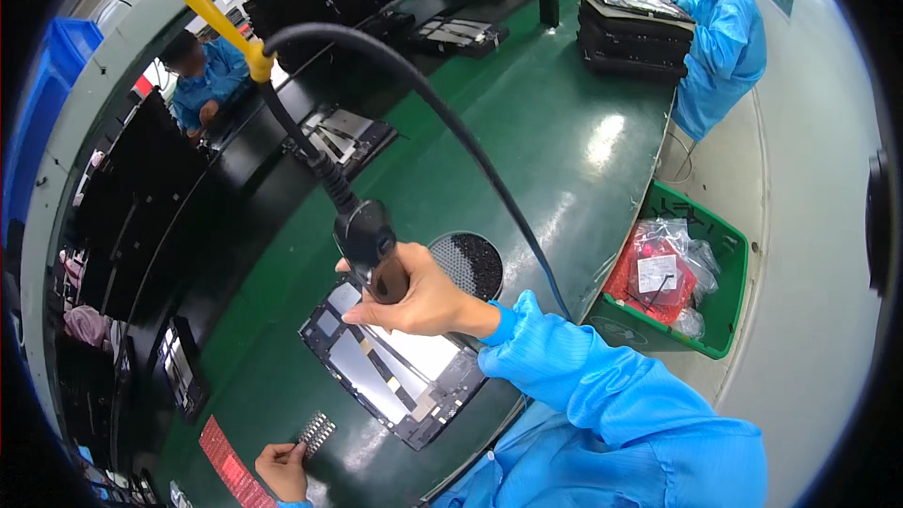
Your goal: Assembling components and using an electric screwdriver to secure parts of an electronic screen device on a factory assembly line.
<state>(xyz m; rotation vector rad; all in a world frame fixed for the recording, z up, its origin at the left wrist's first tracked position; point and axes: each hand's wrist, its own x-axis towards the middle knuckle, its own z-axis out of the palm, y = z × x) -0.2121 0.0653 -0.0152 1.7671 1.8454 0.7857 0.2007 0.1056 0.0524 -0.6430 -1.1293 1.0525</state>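
Observation:
My right hand (425, 293) is wrapped round a black electric screwdriver (365, 233), which hangs upright from a yellow line (202, 7) and a black cable. Beneath it lies an opened flat device (414, 425), with a dark frame, white panels and a ribbon strip. My hand hides the tool's tip and part of the device. Lower left, my left hand (282, 472) pinches the edge of a small sheet (318, 433) with rows of silvery pieces. A red printed sheet (229, 459) lies beside that hand. Behind my right wrist stands a round dish (451, 254) with small black pieces.
A green bin (740, 296) of plastic bags stands right of the green bench (527, 132). Stacked black trays (632, 45) sit at the far right. More opened devices (346, 139) lie on the black line to the left. A co-worker (722, 42) stands beyond the trays.

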